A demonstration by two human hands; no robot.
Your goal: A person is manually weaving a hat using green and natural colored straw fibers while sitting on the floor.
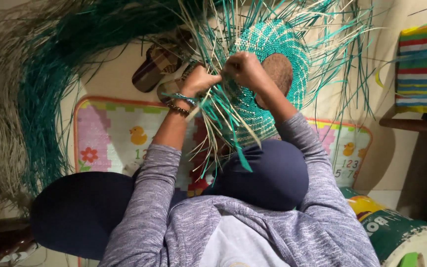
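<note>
Both your hands, left hand [201,79] and right hand [245,69], pinch closed on loose strips [223,113] at the teal woven mat's [273,44] edge, just beyond your knuckles. Tugging unevenly could snap a strip or loosen the weave.

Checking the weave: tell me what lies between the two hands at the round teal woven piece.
Head view: loose teal and pale straw strands fan out between the left hand and right hand, over the round teal-and-white woven piece.
</note>
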